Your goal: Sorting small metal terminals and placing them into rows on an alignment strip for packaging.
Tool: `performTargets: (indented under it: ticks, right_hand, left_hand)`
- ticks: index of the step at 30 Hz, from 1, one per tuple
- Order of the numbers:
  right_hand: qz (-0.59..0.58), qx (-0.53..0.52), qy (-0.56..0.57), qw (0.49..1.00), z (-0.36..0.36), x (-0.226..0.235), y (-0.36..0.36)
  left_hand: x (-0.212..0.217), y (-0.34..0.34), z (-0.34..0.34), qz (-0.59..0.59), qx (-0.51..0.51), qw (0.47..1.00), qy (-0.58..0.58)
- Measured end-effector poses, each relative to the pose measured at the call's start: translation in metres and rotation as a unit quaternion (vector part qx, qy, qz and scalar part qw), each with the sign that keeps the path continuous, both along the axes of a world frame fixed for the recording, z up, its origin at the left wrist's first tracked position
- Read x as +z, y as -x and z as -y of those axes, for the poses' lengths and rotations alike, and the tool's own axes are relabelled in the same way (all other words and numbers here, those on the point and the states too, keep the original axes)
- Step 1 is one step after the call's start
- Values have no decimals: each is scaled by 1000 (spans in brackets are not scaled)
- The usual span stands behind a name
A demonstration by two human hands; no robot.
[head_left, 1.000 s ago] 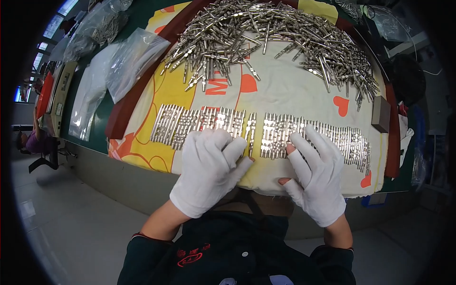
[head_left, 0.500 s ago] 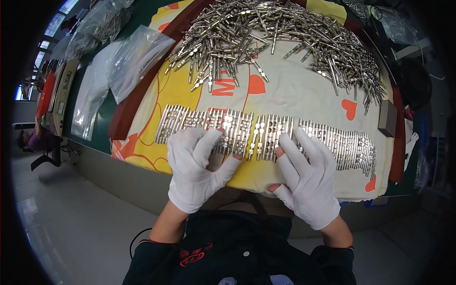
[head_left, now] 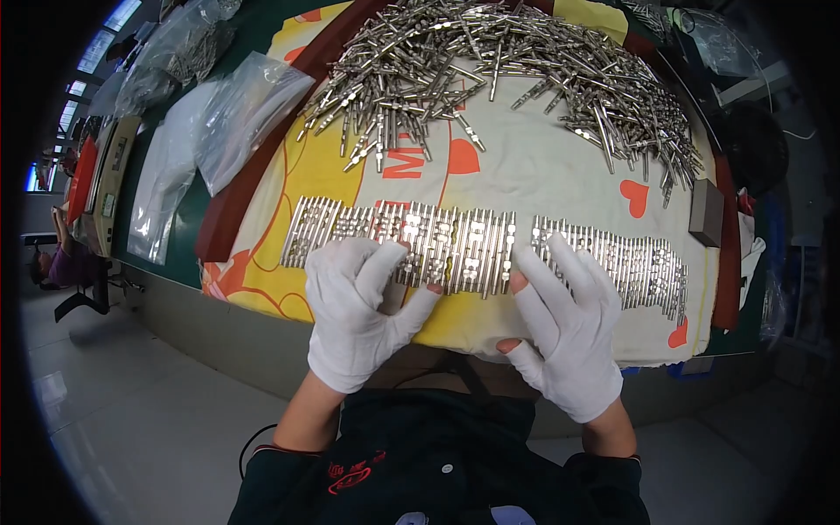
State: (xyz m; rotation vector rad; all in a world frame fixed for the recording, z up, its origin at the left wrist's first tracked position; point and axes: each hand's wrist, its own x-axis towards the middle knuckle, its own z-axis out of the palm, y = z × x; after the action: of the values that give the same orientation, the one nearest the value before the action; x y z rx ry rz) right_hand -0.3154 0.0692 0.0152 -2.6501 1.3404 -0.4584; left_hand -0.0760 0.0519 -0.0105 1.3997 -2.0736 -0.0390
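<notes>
A row of slim stepped metal rods (head_left: pixel 472 254) lies side by side across the printed cloth (head_left: pixel 542 149), with a narrow gap near the right index finger. My left hand (head_left: pixel 350 306), in a white glove with bare fingertips, rests at the row's near edge. Its thumb and index finger are apart and touch rods left of the middle. My right hand (head_left: pixel 573 332), gloved alike, has its fingers spread. The index fingertip is at the rods beside the gap, other fingers lie over the right part of the row, and the thumb is off it. Neither hand lifts a rod.
A large jumbled heap of similar rods (head_left: pixel 394 79) covers the far side of the cloth. Dark red rails (head_left: pixel 241 201) border it, and a grey block (head_left: pixel 707 213) stands at the right. Clear plastic bags (head_left: pixel 245 114) lie on the green table at left. A person (head_left: pixel 74 260) sits farther off.
The loose rods in the middle have closed up against the left group. The gap in the row now sits farther right, by my right index finger. Both hands have hardly moved.
</notes>
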Motion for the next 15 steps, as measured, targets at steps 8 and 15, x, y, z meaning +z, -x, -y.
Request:
performTargets:
  ticks: [8,15]
  right_hand:
    - [6,-49,37,998,-13,-7,17]
    - [-7,-46,19,999,-12,-5,13]
  left_hand:
    - [1,-1,-1,20,3,1000,-14]
    - [-2,3,0,23,11,1000,-8]
